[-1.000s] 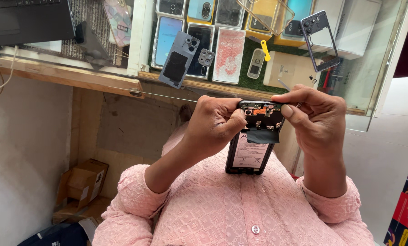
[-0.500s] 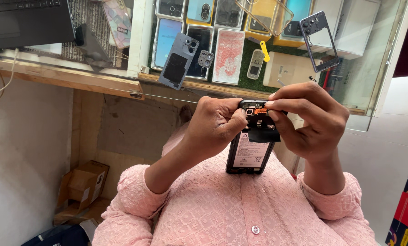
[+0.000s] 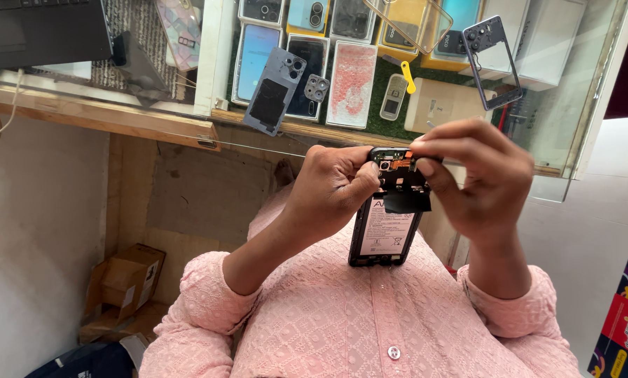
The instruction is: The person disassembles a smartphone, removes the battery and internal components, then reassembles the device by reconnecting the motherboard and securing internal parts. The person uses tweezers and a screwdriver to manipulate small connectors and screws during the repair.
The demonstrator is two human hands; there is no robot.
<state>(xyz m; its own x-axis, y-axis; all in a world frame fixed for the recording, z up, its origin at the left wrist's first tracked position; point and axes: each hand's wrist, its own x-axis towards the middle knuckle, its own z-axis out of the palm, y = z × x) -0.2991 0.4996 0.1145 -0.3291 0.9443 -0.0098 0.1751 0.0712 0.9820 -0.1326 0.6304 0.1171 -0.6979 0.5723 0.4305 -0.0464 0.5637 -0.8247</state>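
Opened phone, rear cover removed, held upright in front of pink shirt, below front edge of glass counter. Battery with white label exposed across lower body of phone; circuit board and small orange flex part exposed at top end. Black flap of tape or film lifted over upper edge of battery.

Left hand: closed around left side of phone, thumb laid across upper board area, remaining fingers wrapped behind casing. Firm hold on phone.

Right hand: curled at right of phone top, thumb and forefinger drawn together in a pinch at upper right corner of board, beside orange part. Contact with phone evident; whether a separate small part sits between the fingertips cannot be told.

Positions relative to phone:
- Above and left, on glass counter: grey back cover with camera holes, lying tilted; small loose camera bezel just beside it.
- Directly above, under glass: row of phone cases.
- Above and right: empty phone frame, tilted, on glass.
- Above, between cases and frame: small grey keypad phone with yellow tool beside it.
- Far upper left: laptop.
- Lower left, on floor: open cardboard box.
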